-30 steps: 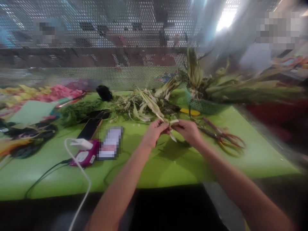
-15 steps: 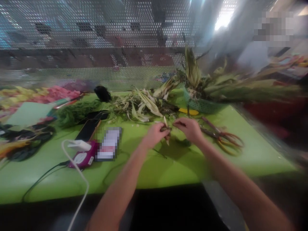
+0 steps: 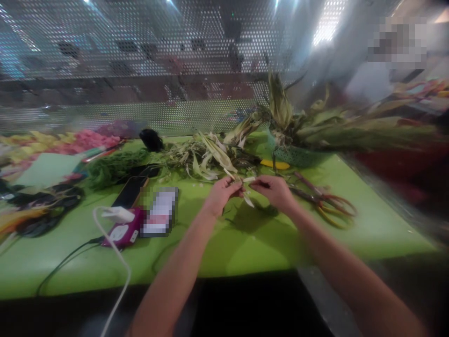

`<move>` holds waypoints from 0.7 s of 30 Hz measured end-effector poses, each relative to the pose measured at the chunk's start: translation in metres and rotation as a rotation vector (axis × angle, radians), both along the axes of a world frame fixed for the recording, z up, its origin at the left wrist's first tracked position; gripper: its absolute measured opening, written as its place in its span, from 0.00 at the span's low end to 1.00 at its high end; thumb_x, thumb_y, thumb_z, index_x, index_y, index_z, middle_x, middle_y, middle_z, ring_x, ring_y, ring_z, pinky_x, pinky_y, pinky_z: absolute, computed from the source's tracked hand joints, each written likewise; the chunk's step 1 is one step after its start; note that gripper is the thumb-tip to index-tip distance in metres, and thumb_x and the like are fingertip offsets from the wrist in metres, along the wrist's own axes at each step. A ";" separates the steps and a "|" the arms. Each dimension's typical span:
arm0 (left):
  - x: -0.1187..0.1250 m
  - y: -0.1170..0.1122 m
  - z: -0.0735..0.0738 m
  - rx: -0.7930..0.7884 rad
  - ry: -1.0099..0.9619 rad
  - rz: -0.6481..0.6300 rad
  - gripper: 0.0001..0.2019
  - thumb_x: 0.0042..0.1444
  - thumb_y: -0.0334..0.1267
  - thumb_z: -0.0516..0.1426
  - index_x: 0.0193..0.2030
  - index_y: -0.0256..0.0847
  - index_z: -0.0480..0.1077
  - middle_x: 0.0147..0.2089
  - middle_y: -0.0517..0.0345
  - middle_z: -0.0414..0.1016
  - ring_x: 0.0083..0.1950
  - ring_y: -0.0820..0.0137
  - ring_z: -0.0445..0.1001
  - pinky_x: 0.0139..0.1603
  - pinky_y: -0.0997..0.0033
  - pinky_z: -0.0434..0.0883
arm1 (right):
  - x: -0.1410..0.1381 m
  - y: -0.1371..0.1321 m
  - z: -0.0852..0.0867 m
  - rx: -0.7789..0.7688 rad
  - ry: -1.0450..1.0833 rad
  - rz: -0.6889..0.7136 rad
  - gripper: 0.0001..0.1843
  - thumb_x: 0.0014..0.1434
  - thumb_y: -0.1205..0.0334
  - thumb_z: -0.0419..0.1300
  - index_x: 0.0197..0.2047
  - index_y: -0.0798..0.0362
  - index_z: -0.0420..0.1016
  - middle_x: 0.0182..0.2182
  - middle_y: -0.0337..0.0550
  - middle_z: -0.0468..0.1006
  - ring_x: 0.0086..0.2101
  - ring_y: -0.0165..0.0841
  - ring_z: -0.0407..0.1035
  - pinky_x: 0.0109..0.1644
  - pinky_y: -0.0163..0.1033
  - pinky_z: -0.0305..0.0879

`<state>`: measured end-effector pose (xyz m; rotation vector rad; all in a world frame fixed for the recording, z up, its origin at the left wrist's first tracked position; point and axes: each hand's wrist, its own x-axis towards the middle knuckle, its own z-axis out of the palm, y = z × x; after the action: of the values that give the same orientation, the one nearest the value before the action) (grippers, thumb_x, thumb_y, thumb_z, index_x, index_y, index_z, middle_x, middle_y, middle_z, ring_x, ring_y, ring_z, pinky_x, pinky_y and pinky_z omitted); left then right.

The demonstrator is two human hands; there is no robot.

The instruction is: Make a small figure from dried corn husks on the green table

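In my left hand a small bunch of pale dried husk strips is pinched between thumb and fingers, some ends poking out above and below. My right hand, just to its right, has its fingers pressed together at the tip of a short pale husk strip that points toward the bunch. How the strip joins the bunch is too small to tell. Behind the hands lies a pile of dry husks. Scissors with orange and yellow handles rest to the right of my right hand.
A green basket with long husks stands at the back right, a yellow-handled tool before it. On the left are a phone, a purple power adapter with cables, green fibre and coloured petals. A perforated metal panel rises behind.
My right hand has come closer to my left, and a pale strip now shows at its fingertips. The bunch in my left hand has turned, with a pale end hanging lower right.
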<state>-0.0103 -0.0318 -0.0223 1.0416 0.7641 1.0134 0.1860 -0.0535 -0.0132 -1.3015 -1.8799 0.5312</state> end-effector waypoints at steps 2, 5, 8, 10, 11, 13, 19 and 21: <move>-0.001 0.001 -0.001 0.005 0.018 0.021 0.13 0.48 0.38 0.65 0.39 0.33 0.73 0.31 0.56 0.76 0.28 0.78 0.72 0.35 0.75 0.73 | 0.002 0.000 0.005 0.034 -0.054 0.001 0.08 0.58 0.58 0.62 0.39 0.51 0.81 0.32 0.40 0.81 0.31 0.32 0.72 0.36 0.35 0.64; -0.002 0.002 0.001 0.011 0.046 0.062 0.12 0.48 0.37 0.65 0.37 0.33 0.73 0.30 0.57 0.76 0.27 0.78 0.72 0.34 0.75 0.73 | 0.013 -0.004 0.019 0.066 -0.181 -0.072 0.15 0.59 0.61 0.61 0.50 0.47 0.78 0.44 0.43 0.80 0.34 0.32 0.73 0.38 0.37 0.67; -0.003 0.002 0.003 0.019 0.068 0.092 0.11 0.48 0.37 0.65 0.36 0.33 0.73 0.29 0.56 0.76 0.27 0.77 0.72 0.34 0.74 0.73 | 0.042 -0.018 0.030 0.050 -0.330 -0.189 0.18 0.61 0.60 0.58 0.55 0.47 0.75 0.49 0.46 0.78 0.35 0.34 0.74 0.40 0.39 0.68; -0.004 0.002 0.003 0.018 0.079 0.094 0.11 0.48 0.37 0.65 0.37 0.33 0.73 0.30 0.56 0.76 0.28 0.77 0.72 0.35 0.74 0.73 | 0.074 -0.033 0.029 -0.014 -0.474 -0.239 0.17 0.63 0.58 0.55 0.53 0.45 0.76 0.47 0.44 0.79 0.38 0.38 0.74 0.41 0.40 0.68; -0.005 0.002 0.003 0.019 0.083 0.091 0.11 0.49 0.37 0.64 0.37 0.33 0.73 0.30 0.56 0.77 0.28 0.77 0.72 0.35 0.74 0.73 | 0.092 -0.041 0.025 -0.064 -0.545 -0.264 0.17 0.63 0.56 0.54 0.53 0.45 0.76 0.46 0.45 0.80 0.38 0.40 0.74 0.39 0.41 0.68; -0.005 0.002 0.004 0.024 0.086 0.078 0.11 0.49 0.38 0.64 0.37 0.34 0.74 0.30 0.56 0.77 0.28 0.77 0.72 0.35 0.73 0.73 | 0.128 -0.059 0.014 -0.156 -0.703 -0.325 0.19 0.62 0.55 0.53 0.54 0.44 0.75 0.44 0.45 0.80 0.37 0.42 0.74 0.36 0.41 0.66; -0.005 0.003 0.009 0.026 0.076 0.087 0.11 0.47 0.38 0.65 0.34 0.33 0.73 0.28 0.57 0.76 0.26 0.77 0.72 0.35 0.74 0.74 | 0.182 -0.092 -0.009 -0.171 -0.852 -0.349 0.24 0.55 0.57 0.58 0.56 0.45 0.72 0.47 0.46 0.78 0.42 0.40 0.72 0.43 0.40 0.65; -0.005 0.003 0.010 0.015 0.081 0.085 0.11 0.47 0.38 0.65 0.33 0.33 0.72 0.28 0.57 0.76 0.26 0.78 0.71 0.35 0.74 0.74 | 0.181 -0.092 -0.009 -0.157 -0.881 -0.389 0.26 0.54 0.58 0.59 0.57 0.47 0.70 0.48 0.48 0.77 0.44 0.42 0.71 0.44 0.41 0.65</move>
<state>-0.0157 -0.0287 -0.0126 1.0757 0.8743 1.0562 0.3670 -0.1454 -0.0219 -2.1804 -2.1738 -0.1496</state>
